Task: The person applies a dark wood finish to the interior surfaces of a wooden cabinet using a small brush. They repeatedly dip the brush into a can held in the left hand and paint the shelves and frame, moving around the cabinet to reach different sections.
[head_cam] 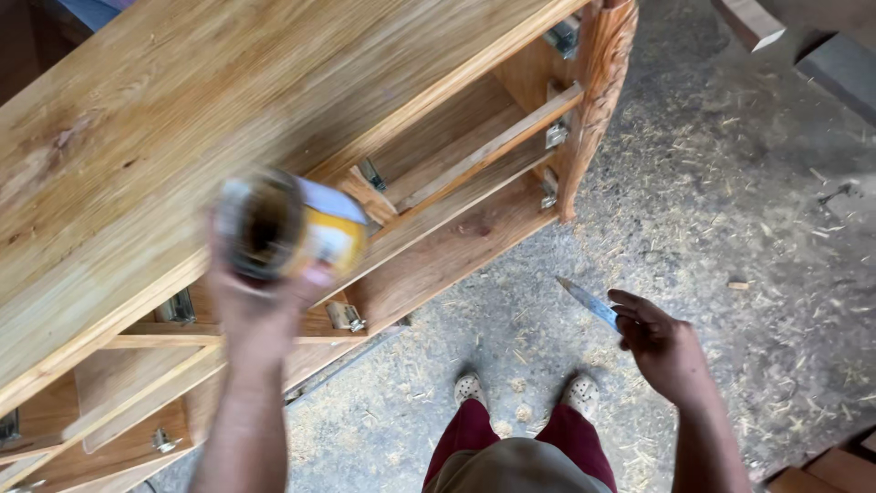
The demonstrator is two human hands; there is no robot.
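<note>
One open tin (285, 228) and one flat metal blade (589, 302) are being held, one in each hand. The left hand (260, 306) is gripping the tin from below and tilting its open mouth toward the camera; the tin is blurred, yellow and white on the outside, and its inside is looking dark brown, though what is in it cannot be told. The tin is hovering over the front edge of the wooden cabinet (137, 137), whose broad pale top is filling the upper left. The right hand (664, 345) is closed on the blade's handle end, well to the right of the cabinet, with the blade pointing up and left toward the cabinet's carved corner post (598, 87). The two hands are well apart. Below the cabinet top, open drawer bays are showing wooden rails and several small metal runners (345, 317). Two pale shoes (525, 391) are standing on the concrete floor (730, 201) just right of the cabinet, with sawdust and shavings scattered around them.
</note>
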